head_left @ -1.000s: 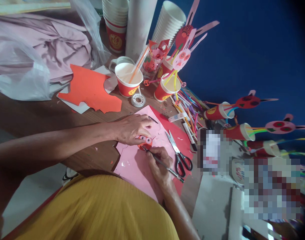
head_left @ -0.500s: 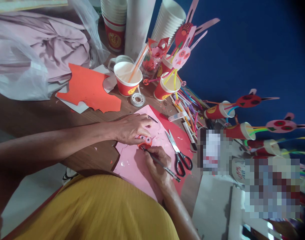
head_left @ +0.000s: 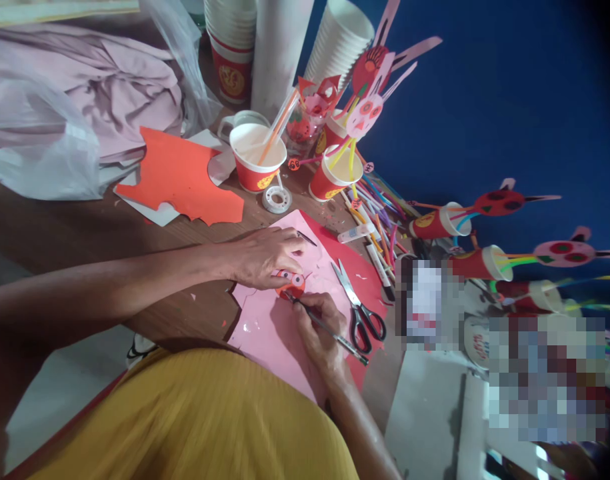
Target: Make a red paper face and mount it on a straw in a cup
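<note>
My right hand (head_left: 321,328) is closed around a pen (head_left: 337,340), whose tip meets a small orange paper face (head_left: 293,288) with pink-rimmed eyes. My left hand (head_left: 265,257) lies over the upper part of that face, thumb and bent fingers holding it against a pink sheet (head_left: 265,327). Part of the face is covered by the fingers. A thin dark object (head_left: 307,239) lies by the left fingertips; its kind is unclear. Scissors with black handles (head_left: 357,307) rest partly open right of my right hand, across the pink sheet and a red sheet (head_left: 369,280).
A cut orange sheet (head_left: 179,177), tape roll (head_left: 277,199) and paper cup with straws (head_left: 247,167) sit beyond my left arm. Cups bearing paper animal heads (head_left: 365,115) line the blue wall (head_left: 475,100). Markers (head_left: 379,270) and coloured sticks lie at right; stacked cups (head_left: 231,60) stand behind.
My right hand has shifted slightly rightward, and the pen's back end has swung a little right and down. My left hand stays on the paper face.
</note>
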`<state>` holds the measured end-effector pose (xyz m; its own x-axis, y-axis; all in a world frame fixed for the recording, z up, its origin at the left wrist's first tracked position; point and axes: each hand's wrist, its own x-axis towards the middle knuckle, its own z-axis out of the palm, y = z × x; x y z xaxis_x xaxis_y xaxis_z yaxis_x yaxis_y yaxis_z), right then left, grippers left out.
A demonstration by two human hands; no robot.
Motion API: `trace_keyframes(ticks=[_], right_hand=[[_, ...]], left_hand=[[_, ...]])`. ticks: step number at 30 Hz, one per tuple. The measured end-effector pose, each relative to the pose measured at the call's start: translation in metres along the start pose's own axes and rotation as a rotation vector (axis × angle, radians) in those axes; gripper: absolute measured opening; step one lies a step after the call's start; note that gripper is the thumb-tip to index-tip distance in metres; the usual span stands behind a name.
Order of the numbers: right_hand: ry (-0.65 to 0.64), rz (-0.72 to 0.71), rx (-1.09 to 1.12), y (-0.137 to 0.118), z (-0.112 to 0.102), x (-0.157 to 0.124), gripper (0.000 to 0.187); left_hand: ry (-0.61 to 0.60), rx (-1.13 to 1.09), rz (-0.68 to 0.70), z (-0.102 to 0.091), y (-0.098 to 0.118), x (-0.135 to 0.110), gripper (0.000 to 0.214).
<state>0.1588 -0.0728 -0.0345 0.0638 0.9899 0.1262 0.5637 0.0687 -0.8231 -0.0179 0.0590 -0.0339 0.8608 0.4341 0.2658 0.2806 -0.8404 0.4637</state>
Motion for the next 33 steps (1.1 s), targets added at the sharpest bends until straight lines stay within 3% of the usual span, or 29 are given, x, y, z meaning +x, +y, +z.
trace_keyframes(ticks=[23,33], right_hand=[[-0.030,-0.048,-0.047,0.0038,0.0003,-0.0012,0.002],[0.022,-0.061,0.024,0.0034,0.0002,-0.0021,0.002]], left_hand=[[-0.002,-0.001,0.008,-0.0006,-0.0011,0.0000,0.019],[-0.008,0.002,-0.001,-0.0002,0.0000,0.0011,0.019]])
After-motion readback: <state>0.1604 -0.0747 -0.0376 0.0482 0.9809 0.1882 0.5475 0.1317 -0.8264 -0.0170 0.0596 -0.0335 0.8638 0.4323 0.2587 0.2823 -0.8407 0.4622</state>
